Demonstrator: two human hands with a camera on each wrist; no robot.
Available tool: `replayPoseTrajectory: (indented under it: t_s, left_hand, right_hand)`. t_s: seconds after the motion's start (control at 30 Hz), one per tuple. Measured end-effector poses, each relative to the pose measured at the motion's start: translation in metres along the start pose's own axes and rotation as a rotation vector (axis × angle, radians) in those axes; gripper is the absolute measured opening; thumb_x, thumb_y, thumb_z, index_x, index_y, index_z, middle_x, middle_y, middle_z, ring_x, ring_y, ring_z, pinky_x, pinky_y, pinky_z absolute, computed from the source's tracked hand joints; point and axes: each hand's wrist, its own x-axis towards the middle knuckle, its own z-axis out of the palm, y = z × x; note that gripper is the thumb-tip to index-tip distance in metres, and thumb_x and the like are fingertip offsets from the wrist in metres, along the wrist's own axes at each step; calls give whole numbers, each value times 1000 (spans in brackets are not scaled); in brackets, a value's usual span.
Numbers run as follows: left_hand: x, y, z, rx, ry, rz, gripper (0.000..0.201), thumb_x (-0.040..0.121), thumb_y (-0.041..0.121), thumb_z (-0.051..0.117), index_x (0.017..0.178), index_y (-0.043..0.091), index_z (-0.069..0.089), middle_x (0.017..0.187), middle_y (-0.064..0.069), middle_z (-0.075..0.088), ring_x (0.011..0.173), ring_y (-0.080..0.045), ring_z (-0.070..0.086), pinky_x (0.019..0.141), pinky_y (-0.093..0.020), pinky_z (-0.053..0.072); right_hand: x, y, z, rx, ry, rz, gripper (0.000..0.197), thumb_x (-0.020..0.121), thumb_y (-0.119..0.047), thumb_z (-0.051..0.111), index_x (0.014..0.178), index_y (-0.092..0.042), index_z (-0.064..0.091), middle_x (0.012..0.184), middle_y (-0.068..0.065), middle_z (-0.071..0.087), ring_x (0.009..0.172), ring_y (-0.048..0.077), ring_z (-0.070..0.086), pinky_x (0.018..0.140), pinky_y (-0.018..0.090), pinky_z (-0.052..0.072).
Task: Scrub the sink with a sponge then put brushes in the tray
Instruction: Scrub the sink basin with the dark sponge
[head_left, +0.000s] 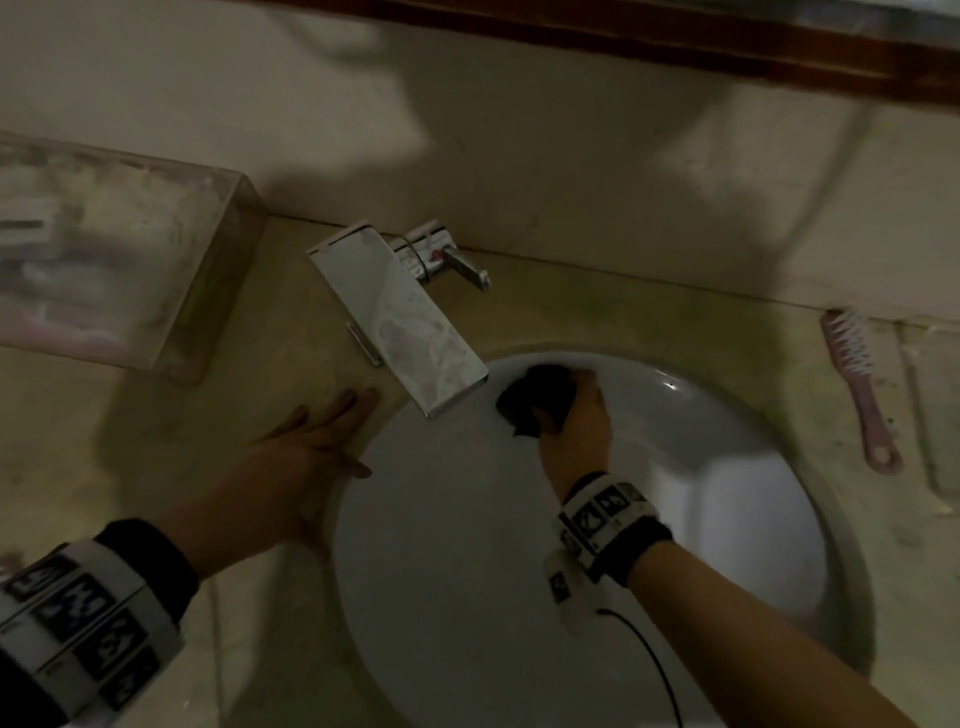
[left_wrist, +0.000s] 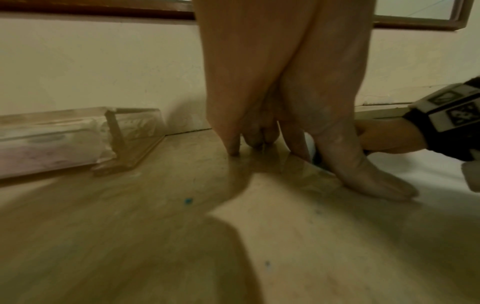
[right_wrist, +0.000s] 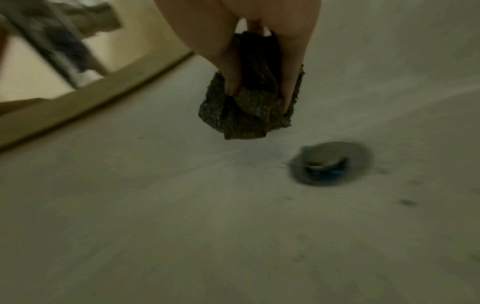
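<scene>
The right hand (head_left: 574, 426) reaches into the round white ceramic sink (head_left: 467, 571) and pinches a crumpled dark green scouring sponge (head_left: 535, 400) between thumb and fingers, against the far wall of the basin just under the tip of the flat chrome faucet spout (head_left: 400, 322). In the right wrist view the sponge (right_wrist: 249, 115) is bunched in the fingers (right_wrist: 291, 82), near the blurred round metal drain (right_wrist: 327, 162); whether it touches the basin there is hard to tell.

The left hand (head_left: 306, 457) lies flat with fingers spread on the beige stone counter (head_left: 156, 467), at the sink's left rim, its thumb reaching over the edge. In the left wrist view the fingertips (left_wrist: 233, 150) press on the counter.

Left of the faucet stands a clear plastic rectangular tray (head_left: 119, 270), cut off by the frame; its contents are smeared and cannot be made out. To the right of the sink a pink plastic brush with white bristles (head_left: 857, 384) lies on the counter by the wall. The chrome lever handle (head_left: 467, 267) sits behind the spout. All the views are dim and motion-blurred.
</scene>
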Motion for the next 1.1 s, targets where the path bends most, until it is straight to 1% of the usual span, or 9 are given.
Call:
replayPoseTrajectory:
  t_s: [0.13,0.3,0.43,0.5,0.57,0.7,0.83,0.97,1.1]
  left_hand:
    - [-1,-1,0,-47,-17,-48,81,38,73,59,108,32,70,130,60,-24,126,32,-25,114,-21,-2]
    - [-1,0,0,-33,3,11,69,40,74,57,102,42,65,143,51,-16,135,25,-18,107,-15,7]
    - [-1,-6,0,3,-86,10,67,44,76,56,103,44,59,153,36,-12,142,15,-14,113,-7,-7]
    - [-1,-10,1,18,-108,-17,69,46,77,55,105,43,60,153,36,-14,142,13,-15,112,-4,-12]
    - [-2,-11,1,28,-126,-34,69,47,82,49,112,58,50,154,34,-14,143,12,-15,113,-3,-13]
    - [0,-5,2,47,-81,-40,88,47,83,46,128,71,12,154,32,-15,141,14,-17,115,-13,-4]
    - [0,-5,1,19,-76,-2,65,45,76,52,106,53,54,157,30,-1,142,15,-13,113,-9,-4]
    - [0,-5,2,20,-13,38,57,44,75,52,89,41,58,151,40,-11,141,16,-14,112,-2,-8]
    - [1,-3,1,-3,28,52,63,41,74,55,92,37,58,145,48,-16,137,22,-18,110,-17,9]
  right_hand:
    - [-4,-10,13,-213,-236,-333,43,91,-5,53,133,2,45,134,23,48,122,35,48,105,36,37]
    - [-1,-15,26,-577,-704,-430,60,92,-11,53,146,-10,27,152,14,29,137,31,32,114,35,24]
    - [-18,-5,16,-352,-557,-231,56,90,-9,55,141,-7,33,139,16,43,127,31,45,102,31,37]
    - [-34,-7,10,-203,-483,-256,44,89,-10,57,131,-2,44,127,17,52,115,27,53,89,22,41]
    - [-46,-22,14,-69,-524,-361,41,90,-13,56,127,2,49,126,18,55,111,23,54,91,14,40]
    - [-54,-52,47,-119,-544,-385,48,90,-7,53,136,-3,42,137,19,46,124,33,46,106,37,37]
    - [-43,-49,55,-27,-364,-178,40,91,-5,51,131,-1,47,131,18,50,118,34,50,98,32,40]
    - [-4,-17,42,-77,-189,66,48,91,-1,48,137,-7,38,133,17,47,120,33,50,101,37,41]
    - [14,5,34,-78,-120,269,51,90,-8,52,138,-10,34,131,18,50,118,35,53,100,43,44]
